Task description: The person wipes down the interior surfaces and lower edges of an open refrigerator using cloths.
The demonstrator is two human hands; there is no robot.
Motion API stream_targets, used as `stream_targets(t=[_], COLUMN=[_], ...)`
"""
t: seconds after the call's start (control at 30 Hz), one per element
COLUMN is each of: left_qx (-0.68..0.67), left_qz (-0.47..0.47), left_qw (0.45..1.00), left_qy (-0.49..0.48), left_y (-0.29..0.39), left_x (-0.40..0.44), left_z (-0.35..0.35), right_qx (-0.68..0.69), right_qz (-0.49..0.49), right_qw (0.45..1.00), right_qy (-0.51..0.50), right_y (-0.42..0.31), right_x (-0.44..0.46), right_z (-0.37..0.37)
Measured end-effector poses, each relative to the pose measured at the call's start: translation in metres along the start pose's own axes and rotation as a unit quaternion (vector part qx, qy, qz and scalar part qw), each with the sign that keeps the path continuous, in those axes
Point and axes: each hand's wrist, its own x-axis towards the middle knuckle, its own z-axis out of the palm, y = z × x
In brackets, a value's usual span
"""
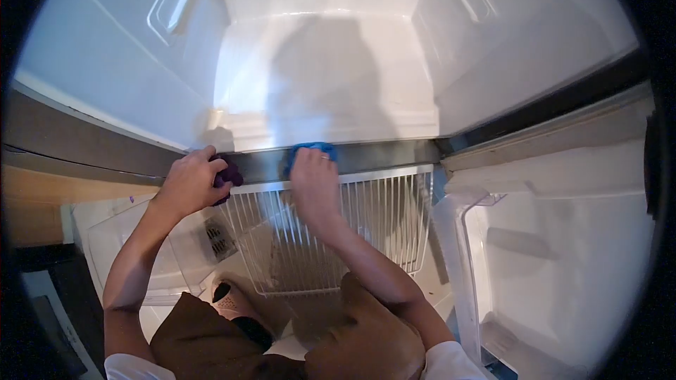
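Observation:
My left hand (191, 181) is closed round a bunched dark purple cloth (227, 177) at the left part of the grey front edge (387, 155) of an open, white-lined fridge compartment (331, 77). Near the middle of that edge, my right hand (315, 184) presses a blue cloth (325, 148) against the grey strip. Its fingers are bent over the cloth and partly hide it.
Below the edge is a white wire rack (380, 218). An open door with a clear bin (468, 239) stands at the right. Clear plastic panels (155, 253) lie low at the left, near a floor drain (217, 236) and my foot (236, 302).

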Motion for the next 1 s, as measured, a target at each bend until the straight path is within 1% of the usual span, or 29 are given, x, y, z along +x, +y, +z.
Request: stream_targets(t=[0.07, 0.1, 0.13, 0.17, 0.2, 0.23, 0.27, 0.3, 0.33, 0.37, 0.4, 0.43, 0.47, 0.5, 0.57, 0.6, 0.63, 0.67, 0.7, 0.73, 0.77, 0.8, 0.83, 0.9, 0.93, 0.97, 1.0], left_qx=[0.024, 0.026, 0.026, 0.031, 0.042, 0.021, -0.001, -0.016, -0.016, -0.018, -0.022, -0.014, -0.016, -0.011, -0.004, -0.024, -0.043, -0.041, -0.039, -0.035, -0.026, -0.052, -0.077, -0.07, -0.073, -0.065, -0.067], left_qz=[-0.001, 0.002, -0.003, -0.01, -0.013, 0.011, 0.035, 0.045, 0.038, 0.036, 0.034, 0.034, 0.033, 0.038, 0.046, 0.053, 0.061, 0.065, 0.062, 0.057, 0.055, 0.059, 0.061, 0.046, 0.042, 0.037, 0.037], left_qw=[0.999, 0.999, 0.998, 0.997, 0.997, 0.998, 0.999, 0.998, 0.999, 0.998, 0.998, 0.998, 0.998, 0.998, 0.998, 0.997, 0.996, 0.996, 0.995, 0.995, 0.995, 0.992, 0.989, 0.989, 0.988, 0.986, 0.986], left_qy=[-0.033, -0.032, -0.055, -0.076, -0.07, -0.054, -0.04, -0.034, -0.032, -0.04, -0.05, -0.042, -0.044, -0.041, -0.041, -0.043, -0.044, -0.042, -0.061, -0.08, -0.082, -0.096, -0.109, -0.118, -0.132, -0.149, -0.15], left_y=[0.005, 0.009, 0.012, 0.013, 0.012, 0.011, 0.01, 0.009, 0.008, 0.008, 0.007, 0.005, 0.005, 0.004, 0.004, 0.007, 0.011, 0.014, 0.016, 0.017, 0.018, 0.017, 0.015, 0.008, 0.007, 0.006, 0.006], left_x=[0.004, 0.007, 0.01, 0.012, 0.01, 0.003, -0.003, -0.01, -0.017, -0.023, -0.029, -0.035, -0.039, -0.042, -0.043, -0.043, -0.042, -0.042, -0.042, -0.044, -0.048, -0.054, -0.058, -0.065, -0.069, -0.068, -0.068], left_z=[0.008, 0.012, 0.015, 0.011, 0.005, 0.001, -0.002, -0.009, -0.017, -0.022, -0.025, -0.025, -0.024, -0.023, -0.025, -0.027, -0.03, -0.035, -0.04, -0.045, -0.049, -0.054, -0.058, -0.056, -0.052, -0.051, -0.049], right_qx=[0.097, 0.097, 0.191, 0.282, 0.286, 0.386, 0.482, 0.559, 0.542, 0.452, 0.355, 0.355, 0.233, 0.106, 0.124, 0.131, 0.247, 0.36, 0.375, 0.383, 0.389, 0.516, 0.625, 0.551, 0.539, 0.442, 0.336], right_qz=[-0.083, -0.08, -0.186, -0.29, -0.293, -0.238, -0.181, -0.097, -0.061, 0.002, 0.067, 0.067, 0.071, 0.075, 0.074, -0.02, -0.029, -0.038, -0.174, -0.308, -0.308, -0.259, -0.207, -0.125, -0.11, -0.101, -0.092], right_qw=[0.992, 0.992, 0.963, 0.912, 0.909, 0.89, 0.857, 0.823, 0.838, 0.89, 0.929, 0.929, 0.961, 0.974, 0.985, 0.977, 0.962, 0.931, 0.909, 0.87, 0.867, 0.813, 0.728, 0.81, 0.834, 0.891, 0.935], right_qy=[0.01, 0.013, 0.036, 0.063, 0.075, 0.055, 0.03, 0.012, 0.025, 0.055, 0.083, 0.078, 0.133, 0.186, 0.09, 0.167, 0.11, 0.054, 0.051, 0.047, 0.053, -0.07, -0.193, -0.157, -0.041, 0.013, 0.07], right_y=[-0.013, -0.012, -0.013, -0.016, -0.012, 0.003, 0.021, 0.04, 0.061, 0.078, 0.086, 0.088, 0.091, 0.092, 0.046, 0.02, -0.01, -0.033, -0.047, -0.056, -0.055, -0.046, -0.036, -0.011, -0.006, -0.008, -0.012], right_x=[0.003, 0.005, 0.008, 0.013, 0.017, 0.017, 0.017, 0.015, 0.018, 0.02, 0.023, 0.028, 0.035, 0.04, 0.045, 0.042, 0.042, 0.044, 0.045, 0.046, 0.043, 0.041, 0.041, 0.055, 0.065, 0.073, 0.078], right_z=[0.021, 0.023, 0.025, 0.026, 0.018, 0.006, -0.002, -0.004, -0.024, -0.039, -0.046, -0.036, -0.019, -0.008, 0.001, 0.011, 0.014, 0.014, 0.014, 0.014, 0.014, -0.002, -0.016, -0.033, -0.029, -0.025, -0.024])
